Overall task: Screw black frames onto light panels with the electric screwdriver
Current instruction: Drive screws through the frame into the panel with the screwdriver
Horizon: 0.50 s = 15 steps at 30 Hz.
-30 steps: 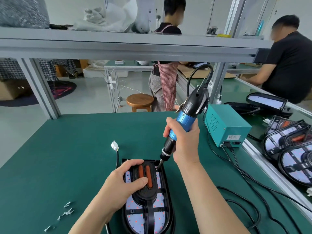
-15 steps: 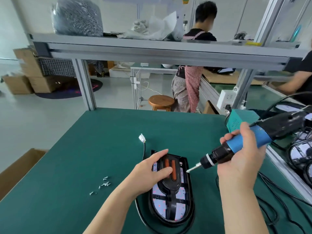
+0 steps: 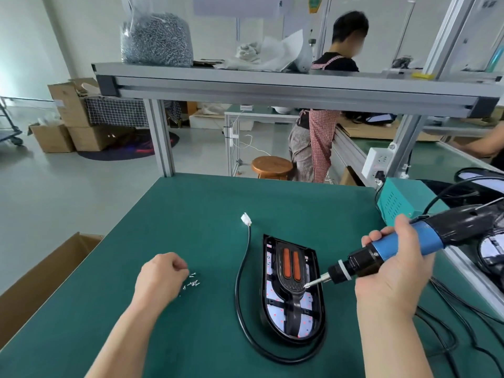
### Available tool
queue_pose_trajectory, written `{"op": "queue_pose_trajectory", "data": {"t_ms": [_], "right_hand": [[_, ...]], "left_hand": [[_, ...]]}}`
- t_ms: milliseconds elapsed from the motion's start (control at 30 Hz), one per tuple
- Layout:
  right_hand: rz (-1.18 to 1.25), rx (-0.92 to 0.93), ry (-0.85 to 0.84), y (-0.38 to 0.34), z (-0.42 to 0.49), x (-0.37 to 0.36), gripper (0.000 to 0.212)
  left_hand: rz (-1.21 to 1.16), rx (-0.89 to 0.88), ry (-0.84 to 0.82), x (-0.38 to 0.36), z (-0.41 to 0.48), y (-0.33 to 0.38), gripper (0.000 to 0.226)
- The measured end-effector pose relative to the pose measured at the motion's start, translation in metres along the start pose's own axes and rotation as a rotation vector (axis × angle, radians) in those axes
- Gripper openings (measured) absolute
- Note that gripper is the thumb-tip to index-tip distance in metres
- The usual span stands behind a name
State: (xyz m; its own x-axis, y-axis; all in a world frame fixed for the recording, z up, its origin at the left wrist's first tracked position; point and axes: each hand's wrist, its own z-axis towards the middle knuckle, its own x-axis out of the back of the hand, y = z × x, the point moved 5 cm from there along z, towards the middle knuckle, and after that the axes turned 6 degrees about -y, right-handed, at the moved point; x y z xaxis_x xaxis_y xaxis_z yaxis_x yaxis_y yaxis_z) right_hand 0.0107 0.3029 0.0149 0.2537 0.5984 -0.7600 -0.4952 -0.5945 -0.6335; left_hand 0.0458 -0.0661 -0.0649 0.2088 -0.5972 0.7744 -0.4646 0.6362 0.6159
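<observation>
My left hand (image 3: 161, 276) lies to the left of the light panel (image 3: 272, 312), knuckles up, with the fingers curled down at the small heap of screws (image 3: 192, 281) on the green table (image 3: 191, 214). The fingertips are hidden under the hand, so I cannot tell if one screw is already pinched. I judge that I reach here because the next hole needs a screw before the tool can work.

My right hand (image 3: 395, 271) is wrapped firmly round the blue body of the electric screwdriver (image 3: 403, 249). I hold it tilted low from the right of the panel, so that the bit waits over the black frame (image 3: 296, 304), ready for the screw to be set on it. It looks to be above the frame and not touching it.

The panel lies flat, with the frame seated on it and two orange strips (image 3: 290, 263) in its upper part. Its black cable (image 3: 240, 282) curves round the left and near sides of the panel.

Half a second ago my left hand pressed on the frame to keep it still; now it has let go and moved left to the screws. One second ago the screwdriver stood nearly upright with its bit at the far right corner of the panel; now it leans almost flat, and the bit is nearer to the middle.
</observation>
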Motion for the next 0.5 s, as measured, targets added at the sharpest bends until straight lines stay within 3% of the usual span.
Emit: {"op": "queue_pose_trajectory", "data": {"t_ms": [267, 500], "right_hand": [[-0.043, 0.032, -0.003, -0.017, -0.004, 0.002, 0.015], [-0.060, 0.034, 0.016, -0.022, -0.006, 0.007, 0.016]], "left_hand": [[0.202, -0.094, -0.092, -0.011, 0.010, 0.018, 0.012], [0.365, -0.184, -0.043, -0.019, 0.011, 0.019, 0.017]]}}
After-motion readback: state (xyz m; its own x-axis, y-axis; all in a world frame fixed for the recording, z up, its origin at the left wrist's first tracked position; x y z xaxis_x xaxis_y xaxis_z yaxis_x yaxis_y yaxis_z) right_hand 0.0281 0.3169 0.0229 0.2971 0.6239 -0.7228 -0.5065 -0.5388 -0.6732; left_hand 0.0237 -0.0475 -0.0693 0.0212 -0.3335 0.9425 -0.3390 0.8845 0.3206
